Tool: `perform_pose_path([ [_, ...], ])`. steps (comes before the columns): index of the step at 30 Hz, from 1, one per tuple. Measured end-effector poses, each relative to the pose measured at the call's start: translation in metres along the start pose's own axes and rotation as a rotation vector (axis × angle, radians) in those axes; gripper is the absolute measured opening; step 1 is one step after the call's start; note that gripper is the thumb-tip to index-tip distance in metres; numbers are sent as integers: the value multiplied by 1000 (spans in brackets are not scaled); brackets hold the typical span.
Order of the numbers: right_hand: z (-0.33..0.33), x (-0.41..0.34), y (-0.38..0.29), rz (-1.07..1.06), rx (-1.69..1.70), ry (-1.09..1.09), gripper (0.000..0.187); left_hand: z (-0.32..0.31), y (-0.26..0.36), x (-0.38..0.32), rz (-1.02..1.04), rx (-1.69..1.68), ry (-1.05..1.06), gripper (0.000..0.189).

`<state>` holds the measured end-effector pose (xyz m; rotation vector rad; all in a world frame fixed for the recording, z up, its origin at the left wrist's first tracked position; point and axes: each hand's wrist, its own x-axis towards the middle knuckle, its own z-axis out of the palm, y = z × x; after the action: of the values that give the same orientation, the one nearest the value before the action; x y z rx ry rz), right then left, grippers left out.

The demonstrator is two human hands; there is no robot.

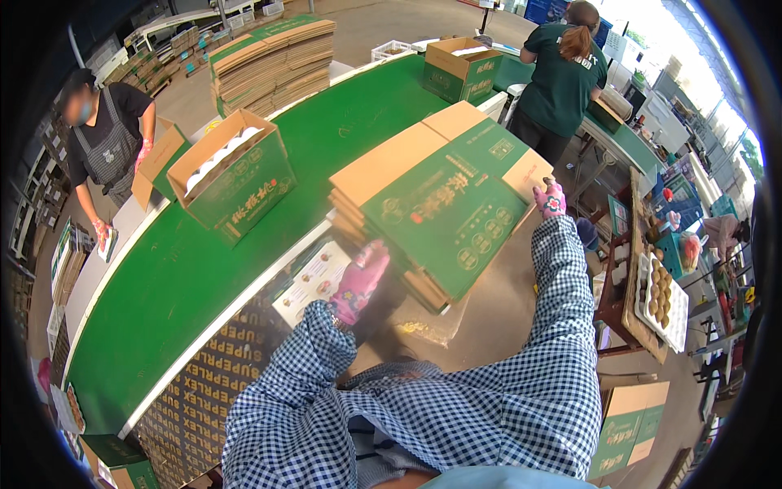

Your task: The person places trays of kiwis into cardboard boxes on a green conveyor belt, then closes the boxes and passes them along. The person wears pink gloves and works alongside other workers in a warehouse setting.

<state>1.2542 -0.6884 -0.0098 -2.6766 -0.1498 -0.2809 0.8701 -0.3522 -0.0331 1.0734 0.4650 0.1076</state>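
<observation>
Flattened green-and-brown cartons (446,195) lie stacked before me, beside the conveyor. My left hand (360,281), in a pink flowered glove, is at the stack's near-left side. Its fingers are extended and slightly blurred, with nothing held. At the far-right corner of the top carton, my right hand (551,200) in a matching glove meets the edge; whether its fingers grip the cardboard is unclear. Below and left of the stack, a printed sheet with small pictures (314,278) lies close to my left hand.
A curved green conveyor belt (330,140) carries an open carton with white trays (235,177) and another open carton (462,68). Two co-workers stand near: a person in an apron (110,134) across the belt, another person (565,79) ahead. A tray of round brown fruit (660,293) sits right.
</observation>
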Motion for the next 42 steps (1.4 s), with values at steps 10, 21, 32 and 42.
perform_pose_path([
  [10, 68, 155, 6, -176, -66, -142, 56, 42, -2, -1, 176, 250, 294, 40],
  [21, 45, 88, -15, -310, 503, -205, 44, -17, 42, -44, 291, -406, 410, 45],
  [32, -36, -199, -433, -942, 1321, 151, 59, -121, 60, -418, 929, 58, 998, 38],
  [42, -79, -570, -611, -2009, 1199, -81, 54, -215, -36, -607, 937, -35, 1339, 27],
])
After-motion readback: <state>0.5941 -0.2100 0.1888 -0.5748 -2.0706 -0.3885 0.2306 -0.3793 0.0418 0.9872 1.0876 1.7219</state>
